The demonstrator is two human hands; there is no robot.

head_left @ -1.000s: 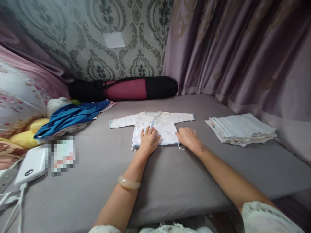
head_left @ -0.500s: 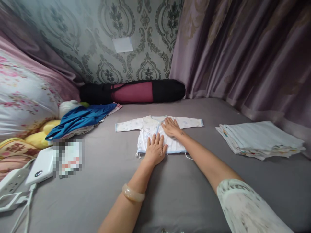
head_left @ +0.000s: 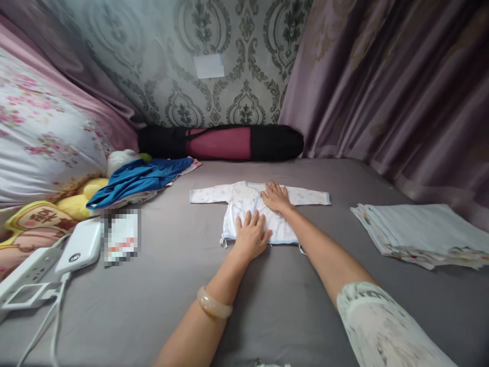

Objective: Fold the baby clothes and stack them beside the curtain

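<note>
A small white baby shirt [head_left: 237,212] with light blue trim lies spread flat on the grey sheet, both sleeves stretched out sideways. My left hand [head_left: 252,234] rests on its lower front near the hem, fingers spread. Higher up, below the neckline and toward the right sleeve, my right hand [head_left: 275,197] lies flat with its fingers apart. Thin ties show at the hem on either side. The two hands cover part of the front, and my right forearm hides the hem's right corner.
At the right lies a stack of folded pale cloths [head_left: 424,229]. To the left are a blue garment [head_left: 141,178], a white power bank [head_left: 79,244] and a power strip [head_left: 28,275] with cables. A black and maroon roll bag [head_left: 221,142] lies along the wall.
The whole view has shifted, so the things appear further right. Both hands remain on the shirt in nearly the same places, and the shirt stays spread out.
</note>
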